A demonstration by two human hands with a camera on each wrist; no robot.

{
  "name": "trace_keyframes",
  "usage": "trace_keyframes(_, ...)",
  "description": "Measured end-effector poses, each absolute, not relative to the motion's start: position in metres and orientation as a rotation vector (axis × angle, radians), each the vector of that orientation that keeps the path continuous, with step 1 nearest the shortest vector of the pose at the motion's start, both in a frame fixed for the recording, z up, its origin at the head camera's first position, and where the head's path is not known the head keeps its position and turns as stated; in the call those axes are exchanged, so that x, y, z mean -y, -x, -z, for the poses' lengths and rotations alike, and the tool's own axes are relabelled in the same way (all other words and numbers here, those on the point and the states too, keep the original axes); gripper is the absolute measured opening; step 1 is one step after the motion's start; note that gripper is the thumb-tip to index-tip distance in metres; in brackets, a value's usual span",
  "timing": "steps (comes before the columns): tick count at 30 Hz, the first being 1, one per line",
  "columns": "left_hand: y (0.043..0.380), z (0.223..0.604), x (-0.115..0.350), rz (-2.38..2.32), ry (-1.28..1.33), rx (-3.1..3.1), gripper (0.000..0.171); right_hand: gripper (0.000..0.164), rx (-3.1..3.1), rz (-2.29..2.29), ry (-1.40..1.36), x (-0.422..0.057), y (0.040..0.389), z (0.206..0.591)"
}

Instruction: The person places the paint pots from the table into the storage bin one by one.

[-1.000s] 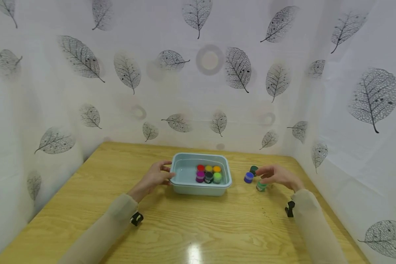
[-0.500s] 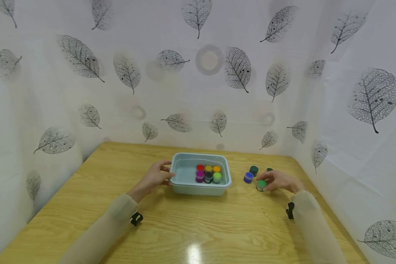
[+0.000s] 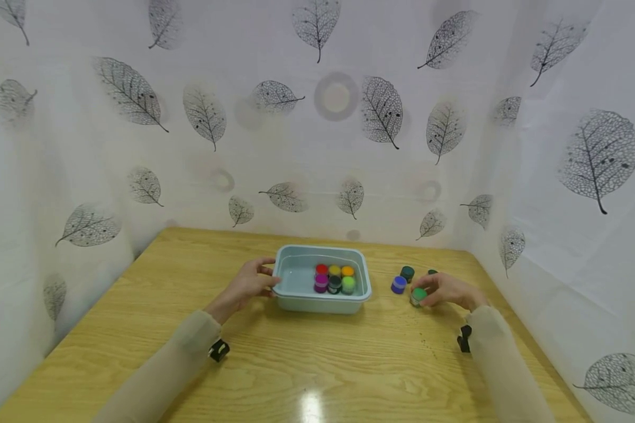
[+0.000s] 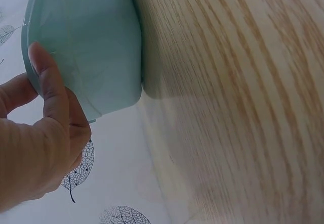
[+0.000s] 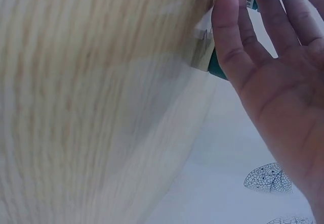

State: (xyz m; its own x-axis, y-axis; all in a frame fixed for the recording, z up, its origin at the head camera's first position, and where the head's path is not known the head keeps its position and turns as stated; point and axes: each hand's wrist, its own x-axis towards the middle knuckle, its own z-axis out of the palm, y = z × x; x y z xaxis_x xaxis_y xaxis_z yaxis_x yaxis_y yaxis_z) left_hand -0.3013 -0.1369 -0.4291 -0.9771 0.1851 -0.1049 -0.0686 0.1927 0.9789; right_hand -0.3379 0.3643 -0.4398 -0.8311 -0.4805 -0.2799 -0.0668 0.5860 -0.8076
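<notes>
One left hand (image 3: 249, 283): at nine o'clock of the light-blue rectangular plastic tub (image 3: 317, 305), pinching its rim between thumb and fingers; some fingertips are out of sight behind the wall.
Tub: on the yellowish wood-grain table (image 3: 317, 358); the left wrist view crops it at the top.
Jars inside: toward three o'clock, two rows of small round jars. Back row: red jar (image 3: 321, 269), yellow jar (image 3: 334, 270), orange jar (image 3: 347, 271), their lower parts covered by the front row. Front row: purple jar (image 3: 321, 284), black jar (image 3: 335, 285), light-green jar (image 3: 348, 285).
Blue jar (image 3: 399, 285): on the table, at three o'clock of the tub, apart from it.
Dark-green jar (image 3: 407, 273): just beside the blue one, at its one o'clock.
Green-lidded jar (image 3: 417, 297): at the blue one's four o'clock; cut off in the right wrist view, its label too small to read.
Right hand (image 3: 450, 289): at that jar's three o'clock, thumb and fingers gripping it.
Dark lid (image 3: 432, 271): mostly hidden behind the right hand.
</notes>
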Motion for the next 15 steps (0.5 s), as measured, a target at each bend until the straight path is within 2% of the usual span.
trace_keyframes(15,0.305,0.433,0.137,-1.862,-0.071,-2.271,0.061,0.048,-2.276,1.139,0.486,-0.348,0.336,0.431)
